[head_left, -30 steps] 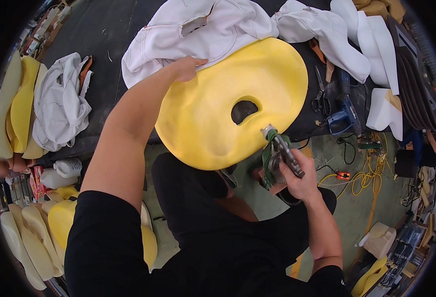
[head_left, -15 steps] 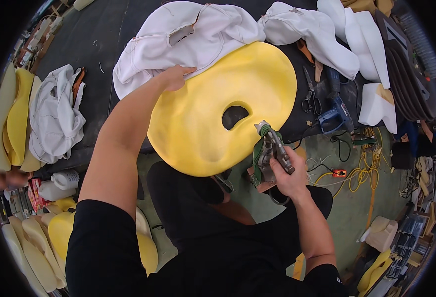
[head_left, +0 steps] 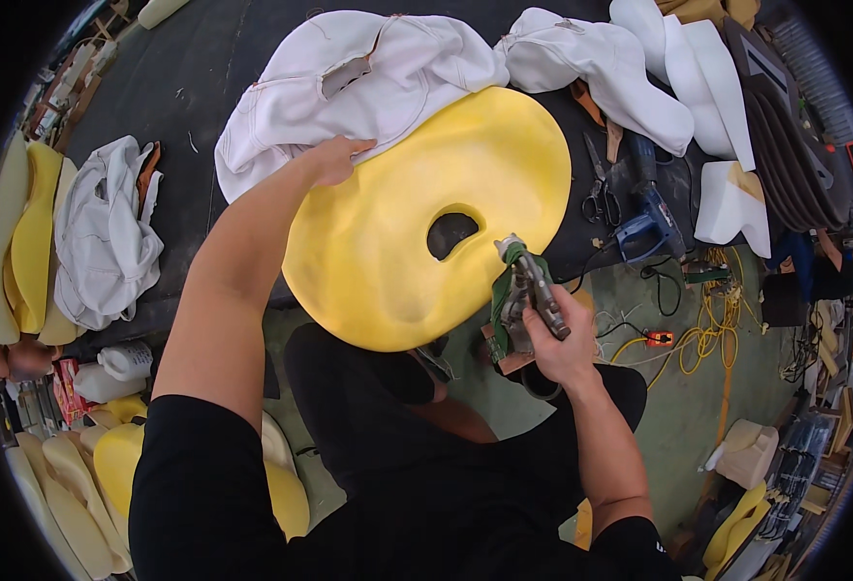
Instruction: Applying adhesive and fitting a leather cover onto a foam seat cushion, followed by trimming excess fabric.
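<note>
A big yellow foam pad [head_left: 368, 257] sat at the edge of the black worktop [head_left: 170, 73], and its near side stuck out above the person's legs [head_left: 349, 387]. The pad had a dark hole [head_left: 453, 237] in it. The left hand [head_left: 332, 161] was at the far left side of the pad, where it met a white cover [head_left: 286, 97]. One finger pointed to the right, and I could not tell if this grip was pinching anything. The right hand [head_left: 564, 339] had its grip wrapped around a grey metal tool [head_left: 540, 290] with something green wound on it. The tool's tip was near the hole, and I could not tell if it touched the pad. To the right lay scissors [head_left: 601, 198] and a blue power tool [head_left: 651, 229]. A yellow cord [head_left: 705, 341] lay in loops on the green floor [head_left: 683, 412]
</note>
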`<state>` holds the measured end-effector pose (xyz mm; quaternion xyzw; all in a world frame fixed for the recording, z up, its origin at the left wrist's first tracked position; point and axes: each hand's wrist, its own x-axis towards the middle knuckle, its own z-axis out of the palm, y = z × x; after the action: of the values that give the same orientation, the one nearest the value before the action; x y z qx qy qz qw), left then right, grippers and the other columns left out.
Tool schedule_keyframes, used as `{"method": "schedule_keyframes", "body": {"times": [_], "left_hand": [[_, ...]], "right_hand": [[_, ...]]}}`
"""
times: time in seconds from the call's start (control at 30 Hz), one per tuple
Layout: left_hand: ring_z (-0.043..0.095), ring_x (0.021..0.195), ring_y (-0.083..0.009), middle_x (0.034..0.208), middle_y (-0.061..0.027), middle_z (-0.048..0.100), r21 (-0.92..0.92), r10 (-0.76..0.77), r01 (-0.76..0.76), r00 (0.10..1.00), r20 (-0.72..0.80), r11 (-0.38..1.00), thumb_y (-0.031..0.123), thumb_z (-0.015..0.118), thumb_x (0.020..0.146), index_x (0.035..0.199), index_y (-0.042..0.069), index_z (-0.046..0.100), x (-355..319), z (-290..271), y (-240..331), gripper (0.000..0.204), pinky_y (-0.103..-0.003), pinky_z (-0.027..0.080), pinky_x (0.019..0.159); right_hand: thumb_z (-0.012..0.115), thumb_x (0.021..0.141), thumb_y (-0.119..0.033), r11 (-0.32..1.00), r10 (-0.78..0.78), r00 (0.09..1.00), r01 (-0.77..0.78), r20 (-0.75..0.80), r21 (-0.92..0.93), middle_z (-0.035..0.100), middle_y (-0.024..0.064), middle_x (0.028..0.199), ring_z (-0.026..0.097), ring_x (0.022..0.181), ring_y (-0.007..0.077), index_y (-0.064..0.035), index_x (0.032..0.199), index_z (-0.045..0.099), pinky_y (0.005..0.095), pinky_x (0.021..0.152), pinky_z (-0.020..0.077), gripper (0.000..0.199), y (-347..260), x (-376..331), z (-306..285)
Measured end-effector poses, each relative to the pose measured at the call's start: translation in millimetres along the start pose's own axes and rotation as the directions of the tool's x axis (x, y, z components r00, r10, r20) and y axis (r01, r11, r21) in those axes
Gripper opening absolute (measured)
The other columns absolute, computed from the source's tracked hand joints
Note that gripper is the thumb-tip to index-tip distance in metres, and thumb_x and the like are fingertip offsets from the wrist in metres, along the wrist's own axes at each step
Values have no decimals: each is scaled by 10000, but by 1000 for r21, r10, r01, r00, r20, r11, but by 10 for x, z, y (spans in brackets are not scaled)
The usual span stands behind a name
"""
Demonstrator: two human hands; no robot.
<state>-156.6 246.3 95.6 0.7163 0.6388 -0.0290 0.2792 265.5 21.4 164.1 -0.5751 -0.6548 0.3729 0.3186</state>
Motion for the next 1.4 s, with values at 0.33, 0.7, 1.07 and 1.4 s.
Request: {"method": "schedule_keyframes", "body": {"times": [0.33,0.7,1.07,1.4], "left_hand": [[640,1298,-423,1474,-254,618,-5,-13,13,1000,16,1000,-129,439,790,1624,284,501,-64,-47,88,933,-429,512,1075],[625,1322,-425,1485,-252,609,7,-3,3,1000,12,1000,-134,438,802,1621,284,504,-63,-58,57,922,-428,492,1107],[630,1317,-415,1496,-239,606,-15,-17,17,999,37,1000,-129,426,810,1628,301,493,-28,-55,40,926,-426,502,1090],[647,1304,-400,1516,-224,609,-41,-29,31,998,49,999,-131,418,784,1636,311,482,16,-52,25,962,-407,529,1044]], "right_hand": [[706,921,-64,999,15,999,-14,-32,35,588,56,667,535,592,102,28,1062,683,312,581,455,170,-16,9,41],[726,937,-68,993,74,991,-62,-111,103,582,-20,770,496,717,63,19,1008,663,272,634,417,128,23,-66,-52],[697,919,-48,999,-23,1000,23,-8,31,570,47,645,521,580,112,30,1033,672,320,575,453,140,-69,9,38],[659,935,-43,997,-80,985,77,150,29,644,85,642,738,530,241,19,1058,666,333,499,508,138,-276,46,-30]]}}
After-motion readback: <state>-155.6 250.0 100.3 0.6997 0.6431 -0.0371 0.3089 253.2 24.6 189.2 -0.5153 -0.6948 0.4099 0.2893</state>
